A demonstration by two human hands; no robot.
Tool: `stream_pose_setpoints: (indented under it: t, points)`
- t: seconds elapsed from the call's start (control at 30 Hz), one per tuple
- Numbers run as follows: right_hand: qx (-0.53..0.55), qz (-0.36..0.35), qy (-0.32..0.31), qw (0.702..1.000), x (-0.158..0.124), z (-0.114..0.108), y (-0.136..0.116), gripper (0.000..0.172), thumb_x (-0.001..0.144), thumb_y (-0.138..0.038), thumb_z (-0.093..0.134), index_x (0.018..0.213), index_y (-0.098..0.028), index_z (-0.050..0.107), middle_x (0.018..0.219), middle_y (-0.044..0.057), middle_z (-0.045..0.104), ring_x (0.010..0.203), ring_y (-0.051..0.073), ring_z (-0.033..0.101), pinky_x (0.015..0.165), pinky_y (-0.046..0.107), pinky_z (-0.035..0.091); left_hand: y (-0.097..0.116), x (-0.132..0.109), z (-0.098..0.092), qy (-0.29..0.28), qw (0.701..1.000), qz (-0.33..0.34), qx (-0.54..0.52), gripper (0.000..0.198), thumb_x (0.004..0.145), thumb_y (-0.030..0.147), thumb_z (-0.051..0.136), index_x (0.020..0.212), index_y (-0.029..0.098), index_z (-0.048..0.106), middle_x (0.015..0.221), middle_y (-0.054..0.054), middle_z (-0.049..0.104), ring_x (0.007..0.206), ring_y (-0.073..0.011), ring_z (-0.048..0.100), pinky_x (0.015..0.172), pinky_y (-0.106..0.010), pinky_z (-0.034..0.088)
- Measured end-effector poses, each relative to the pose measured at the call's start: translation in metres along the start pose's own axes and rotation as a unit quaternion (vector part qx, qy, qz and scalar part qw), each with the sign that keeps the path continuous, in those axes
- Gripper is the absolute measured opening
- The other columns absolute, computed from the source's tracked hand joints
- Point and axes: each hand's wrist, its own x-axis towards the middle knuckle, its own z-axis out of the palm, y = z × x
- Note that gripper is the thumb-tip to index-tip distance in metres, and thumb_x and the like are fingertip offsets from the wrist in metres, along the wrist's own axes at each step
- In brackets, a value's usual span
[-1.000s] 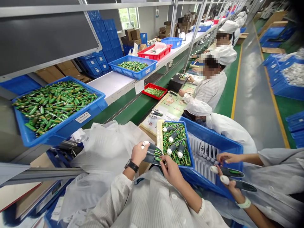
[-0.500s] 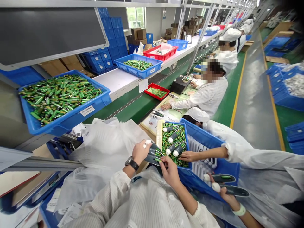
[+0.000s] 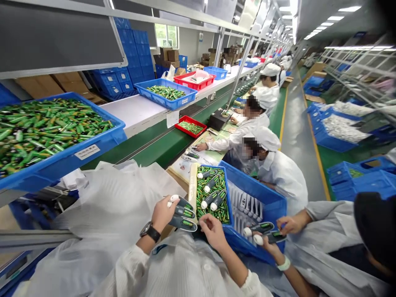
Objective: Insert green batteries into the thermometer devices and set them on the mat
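My left hand (image 3: 163,213) is closed around several dark grey handheld device bodies (image 3: 185,212) with rounded white ends, fanned side by side. Green batteries show in their open slots. Just right of their tips is my right hand (image 3: 213,232), fingers curled together; whether something small is between them I cannot make out. Beyond it stands a blue bin of green batteries (image 3: 222,215), with several more grey device bodies (image 3: 212,182) lying on top. A foam strip (image 3: 192,187) runs along its left side.
A large blue bin (image 3: 275,198) to the right holds white plastic shells. Next to it a co-worker's hands (image 3: 291,225) handle two device bodies (image 3: 269,237). A big blue tray of batteries (image 3: 102,138) stands at left on the shelf. White plastic sheeting (image 3: 123,202) drapes at my left.
My right hand has come away from the device tips. The co-worker's arm has withdrawn from the battery bin to the device bodies in their other hand. My view has swung right and up.
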Motion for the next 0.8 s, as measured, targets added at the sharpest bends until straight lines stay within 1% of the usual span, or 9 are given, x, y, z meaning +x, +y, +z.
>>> stream_pose_setpoints:
  t: [0.07,0.13,0.23,0.33,0.4,0.5,0.57,0.67,0.8]
  points:
    - [-0.163,0.008,0.079,0.983,0.003,-0.029,0.019,0.021,0.090,-0.037,0.054,0.082,-0.019,0.062,0.071,0.002,0.061,0.063,0.017,0.057,0.058,0.025,0.042,-0.006,-0.001,0.001,-0.003,1.000,0.001,-0.010,0.031,0.093,0.050,0.049,0.090,0.024,0.066,0.084,-0.004,0.072,0.078,-0.0191,0.064,0.069,-0.026,0.039]
    - [-0.306,0.042,0.122,0.943,0.009,-0.052,0.038,0.015,0.087,-0.031,0.056,0.085,-0.018,0.064,0.076,0.005,0.063,0.069,0.018,0.060,0.061,0.025,0.040,-0.010,-0.001,0.002,-0.006,1.000,-0.002,-0.017,0.031,0.093,0.051,0.049,0.095,0.025,0.067,0.086,-0.003,0.073,0.080,-0.0200,0.065,0.070,-0.026,0.040]
    - [-0.413,0.124,0.081,0.899,0.020,-0.063,0.056,0.014,0.086,-0.027,0.058,0.091,-0.018,0.067,0.086,0.007,0.066,0.076,0.019,0.063,0.062,0.024,0.038,-0.011,0.000,0.004,-0.008,1.000,-0.002,-0.020,0.032,0.093,0.051,0.049,0.096,0.026,0.067,0.085,-0.003,0.073,0.080,-0.0201,0.065,0.069,-0.026,0.041]
    - [-0.429,0.199,0.041,0.880,0.034,-0.055,0.057,0.018,0.090,-0.031,0.056,0.091,-0.018,0.068,0.096,0.010,0.067,0.085,0.019,0.065,0.067,0.026,0.038,-0.008,0.002,0.006,-0.008,1.000,0.000,-0.013,0.031,0.093,0.051,0.049,0.089,0.025,0.065,0.079,-0.002,0.071,0.075,-0.0186,0.063,0.066,-0.025,0.040]
    - [-0.427,0.218,0.019,0.877,0.041,-0.051,0.054,0.019,0.091,-0.033,0.055,0.090,-0.018,0.068,0.101,0.011,0.066,0.088,0.021,0.065,0.069,0.027,0.038,-0.006,0.003,0.007,-0.009,1.000,0.005,-0.008,0.032,0.093,0.051,0.049,0.086,0.024,0.064,0.077,-0.002,0.070,0.072,-0.0180,0.062,0.065,-0.025,0.039]
    - [-0.414,0.189,0.001,0.890,0.042,-0.053,0.052,0.014,0.091,-0.029,0.056,0.087,-0.017,0.064,0.102,0.011,0.064,0.087,0.021,0.064,0.071,0.028,0.038,-0.003,0.005,0.008,-0.009,1.000,0.023,-0.009,0.031,0.093,0.050,0.049,0.088,0.023,0.064,0.078,-0.002,0.070,0.073,-0.0178,0.062,0.066,-0.025,0.040]
    - [-0.375,0.145,0.022,0.915,0.035,-0.058,0.050,0.015,0.093,-0.027,0.051,0.090,-0.017,0.061,0.096,0.009,0.064,0.085,0.020,0.062,0.071,0.028,0.038,-0.001,0.005,0.009,-0.006,0.999,0.030,-0.009,0.030,0.093,0.048,0.050,0.088,0.023,0.065,0.080,-0.003,0.071,0.073,-0.0178,0.062,0.066,-0.025,0.040]
    - [-0.258,0.075,0.053,0.962,0.016,-0.064,0.040,0.025,0.100,-0.033,0.039,0.101,-0.017,0.058,0.080,0.004,0.061,0.072,0.018,0.058,0.067,0.027,0.037,0.002,0.005,0.009,-0.007,1.000,0.026,-0.009,0.029,0.093,0.048,0.051,0.086,0.023,0.064,0.079,-0.002,0.071,0.074,-0.0180,0.063,0.065,-0.025,0.039]
    - [-0.071,0.017,0.014,0.997,-0.005,-0.061,0.005,0.032,0.100,-0.043,0.041,0.112,-0.018,0.057,0.072,-0.002,0.052,0.062,0.014,0.046,0.062,0.026,0.035,0.009,0.005,0.010,-0.011,0.999,0.034,-0.014,0.028,0.093,0.047,0.051,0.086,0.023,0.063,0.079,-0.002,0.070,0.076,-0.0182,0.063,0.068,-0.025,0.040]
